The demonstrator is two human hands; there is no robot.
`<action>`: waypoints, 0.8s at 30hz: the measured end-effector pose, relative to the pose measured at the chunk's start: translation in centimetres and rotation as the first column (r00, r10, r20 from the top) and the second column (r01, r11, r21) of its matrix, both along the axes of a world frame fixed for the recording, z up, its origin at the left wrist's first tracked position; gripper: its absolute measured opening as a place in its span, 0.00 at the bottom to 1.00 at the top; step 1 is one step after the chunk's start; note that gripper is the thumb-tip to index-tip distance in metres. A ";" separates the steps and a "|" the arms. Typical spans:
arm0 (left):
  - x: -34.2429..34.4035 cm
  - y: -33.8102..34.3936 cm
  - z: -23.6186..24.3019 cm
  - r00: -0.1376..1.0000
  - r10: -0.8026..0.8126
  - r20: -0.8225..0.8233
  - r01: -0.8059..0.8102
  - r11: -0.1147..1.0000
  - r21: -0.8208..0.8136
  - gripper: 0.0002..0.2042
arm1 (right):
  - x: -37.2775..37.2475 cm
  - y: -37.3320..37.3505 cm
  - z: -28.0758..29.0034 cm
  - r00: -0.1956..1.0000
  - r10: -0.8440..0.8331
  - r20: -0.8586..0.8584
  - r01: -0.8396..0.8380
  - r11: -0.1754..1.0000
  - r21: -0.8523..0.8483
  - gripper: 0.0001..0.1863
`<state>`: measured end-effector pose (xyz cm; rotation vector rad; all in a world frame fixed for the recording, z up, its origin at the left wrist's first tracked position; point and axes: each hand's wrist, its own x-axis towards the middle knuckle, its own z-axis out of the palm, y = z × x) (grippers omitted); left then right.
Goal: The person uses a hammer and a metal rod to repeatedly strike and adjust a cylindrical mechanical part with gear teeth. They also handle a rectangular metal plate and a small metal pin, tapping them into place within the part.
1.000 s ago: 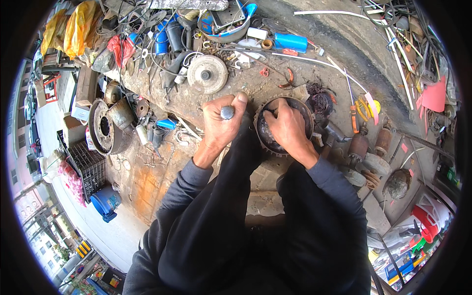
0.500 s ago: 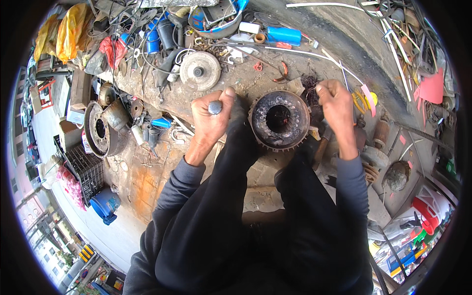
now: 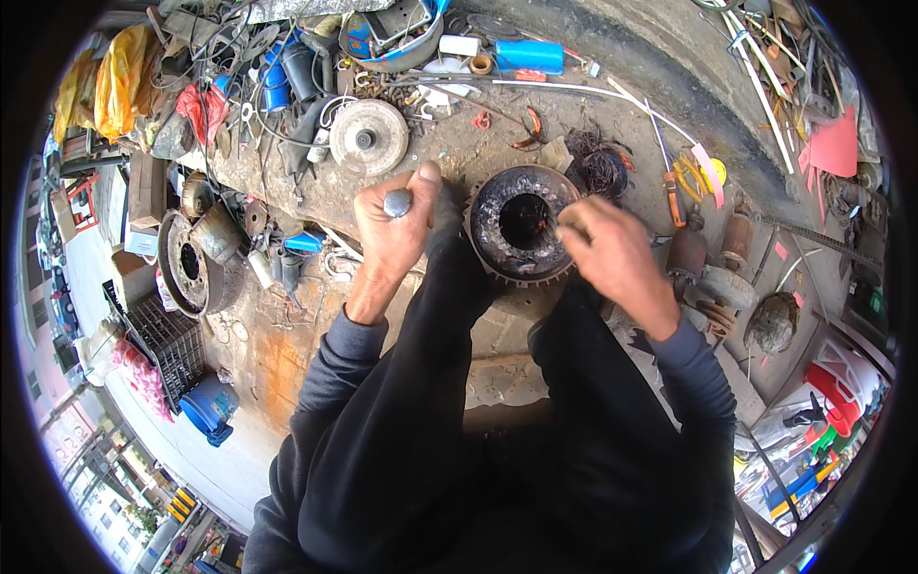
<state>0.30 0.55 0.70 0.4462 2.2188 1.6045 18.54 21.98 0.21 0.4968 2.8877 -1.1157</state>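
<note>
Between my knees stands a round, toothed-edged motor housing (image 3: 492, 206), dirty and dark, with a deep hole in its middle. My left hand (image 3: 390, 220) is closed around a metal rod, whose round grey end (image 3: 397, 203) points up at the housing's left side. Over the housing's right rim reaches my right hand (image 3: 617, 253), its fingers curled together close to the central hole. Whatever those fingers hold, if anything, is too small or hidden to make out. A tangle of dark wire (image 3: 601, 170) lies just beyond the housing on the right.
A round metal disc (image 3: 369, 139) lies at far left of the housing. Blue bottle (image 3: 529, 57), orange-handled screwdriver (image 3: 673, 201) and motor parts (image 3: 686, 253) lie about. Further left are a wheel-like metal drum (image 3: 188, 263), a black crate (image 3: 167, 330) and a blue bucket (image 3: 208, 402).
My right hand has swung left and nearer, from beside the wire tangle to over the housing's rim. My left hand still grips the rod. The whole view has shifted slightly.
</note>
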 end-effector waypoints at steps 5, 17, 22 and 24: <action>-0.8 0.4 0.2 0.975 -0.131 -0.183 0.105 0.984 -0.145 0.21 | 1.0 -0.7 -1.2 0.966 -0.205 -0.157 0.229 0.961 0.154 0.16; -1.1 3.3 -4.3 0.897 -0.408 -0.168 0.327 0.870 -0.369 0.12 | 1.1 -2.9 -8.6 0.700 -0.554 -0.451 0.551 0.820 -0.153 0.11; -0.1 1.8 -4.5 0.927 -0.372 -0.049 0.324 0.859 -0.397 0.12 | -0.9 0.2 -8.1 0.679 -0.600 -0.424 0.547 0.798 -0.253 0.17; 0.3 0.9 -4.7 0.940 -0.339 0.032 0.322 0.856 -0.405 0.13 | -2.8 1.6 -8.4 0.691 -0.617 -0.377 0.528 0.787 -0.320 0.19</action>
